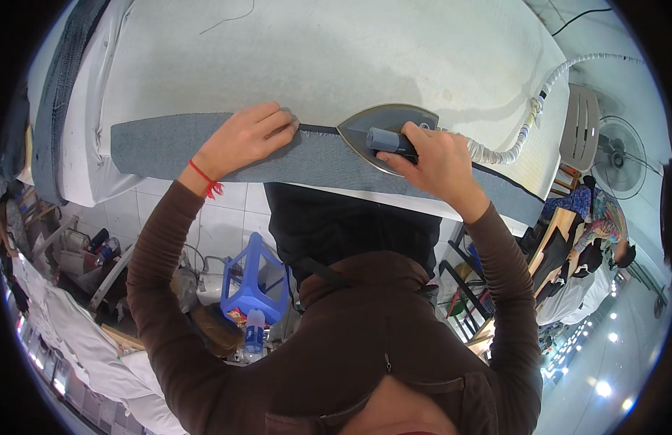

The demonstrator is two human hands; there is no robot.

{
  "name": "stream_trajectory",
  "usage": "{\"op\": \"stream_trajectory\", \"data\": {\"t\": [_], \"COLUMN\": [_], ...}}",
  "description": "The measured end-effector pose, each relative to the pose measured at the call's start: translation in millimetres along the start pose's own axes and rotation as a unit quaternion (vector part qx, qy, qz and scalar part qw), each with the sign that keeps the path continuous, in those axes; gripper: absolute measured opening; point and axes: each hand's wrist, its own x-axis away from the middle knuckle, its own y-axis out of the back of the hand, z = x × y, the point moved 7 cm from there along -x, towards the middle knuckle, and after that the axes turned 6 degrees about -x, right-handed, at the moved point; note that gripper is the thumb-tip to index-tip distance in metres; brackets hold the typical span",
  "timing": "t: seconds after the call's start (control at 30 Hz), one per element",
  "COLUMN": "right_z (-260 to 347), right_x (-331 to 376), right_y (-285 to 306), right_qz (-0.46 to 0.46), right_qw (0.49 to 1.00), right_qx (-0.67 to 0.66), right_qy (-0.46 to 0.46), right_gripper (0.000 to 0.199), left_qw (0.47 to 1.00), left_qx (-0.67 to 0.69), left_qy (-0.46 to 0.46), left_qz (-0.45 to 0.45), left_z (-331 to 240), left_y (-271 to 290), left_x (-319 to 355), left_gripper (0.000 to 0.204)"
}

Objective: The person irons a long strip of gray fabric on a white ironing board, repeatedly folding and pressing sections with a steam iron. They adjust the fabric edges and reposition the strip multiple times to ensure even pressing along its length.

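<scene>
A long grey-blue denim-like fabric piece (169, 147) lies along the near edge of the pale padded ironing table (292, 58). My right hand (441, 159) is wrapped round the dark handle of a steam iron (401, 116), whose soleplate rests on the fabric and points left. A narrow dark band runs along the fabric's far edge, left of the iron's tip. There my left hand (250, 138), a red string round its wrist, pinches the fabric edge with curled fingers. The fingertips are partly hidden.
A wrapped hose (521, 145) runs from the iron to the far right. Dark fabric (60, 94) hangs over the table's left end. Below stand a blue plastic stool (252, 286) and a bottle (254, 337). At right are a fan (617, 157) and another person (604, 217) bending over work.
</scene>
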Motion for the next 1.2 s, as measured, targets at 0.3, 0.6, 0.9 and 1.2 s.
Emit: {"op": "stream_trajectory", "data": {"t": [0.3, 0.6, 0.9, 1.2], "right_z": [18.8, 31.0, 26.7, 38.8], "right_x": [-13.2, -23.7, -24.0, -30.6], "right_y": [-4.2, -4.5, -10.0, -11.3], "right_qz": [-0.008, -0.024, 0.014, 0.006], "right_qw": [1.0, 0.998, 1.0, 0.999], "right_qx": [0.015, 0.02, 0.016, 0.015], "right_qy": [0.021, 0.051, 0.021, 0.035], "right_gripper": [0.059, 0.052, 0.059, 0.058], "left_qw": [1.0, 0.999, 0.998, 0.995], "left_qx": [0.008, 0.019, 0.011, 0.006], "left_qy": [0.0, 0.027, 0.065, 0.1], "left_qz": [0.002, 0.0, -0.015, 0.02], "left_z": [0.5, 3.4, 9.4, 16.9], "left_y": [-0.3, 4.5, 12.5, 14.4], "left_x": [4.5, 9.2, 25.6, 22.5], "left_gripper": [0.036, 0.041, 0.042, 0.036]}}
